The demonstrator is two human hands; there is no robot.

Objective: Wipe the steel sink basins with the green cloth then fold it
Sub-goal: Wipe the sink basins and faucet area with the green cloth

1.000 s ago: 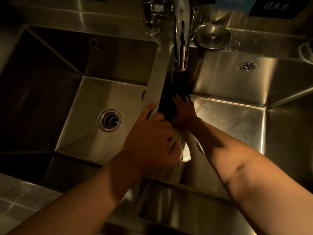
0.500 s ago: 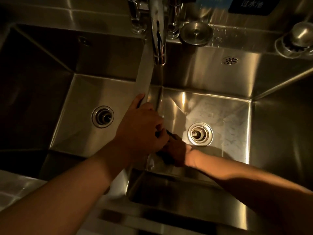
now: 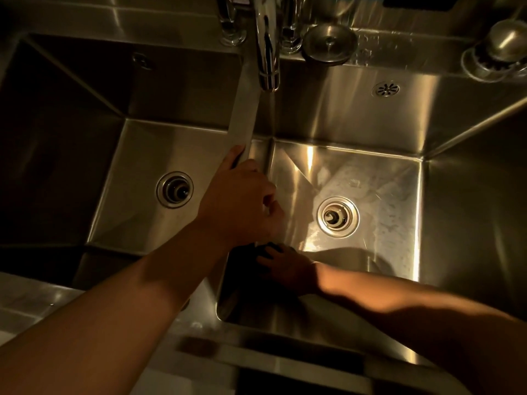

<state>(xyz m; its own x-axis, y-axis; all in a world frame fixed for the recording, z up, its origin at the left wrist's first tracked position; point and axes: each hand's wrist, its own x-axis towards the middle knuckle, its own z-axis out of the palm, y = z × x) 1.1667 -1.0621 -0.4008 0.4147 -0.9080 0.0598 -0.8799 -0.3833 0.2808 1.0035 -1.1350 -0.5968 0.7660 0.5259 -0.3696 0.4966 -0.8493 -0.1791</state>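
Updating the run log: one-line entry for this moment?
phase: wiping | left hand grips steel basin divider | right hand presses green cloth in right steel basin, near-left corner | fold: pending

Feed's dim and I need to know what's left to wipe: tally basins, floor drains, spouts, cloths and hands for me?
Basins: 2, left basin, right basin
Floor drains: 2, left drain, right drain
Spouts: 1, faucet spout
Cloths: 1, dark cloth under the right hand
Hands: 2, left hand gripping the divider
Total: 8
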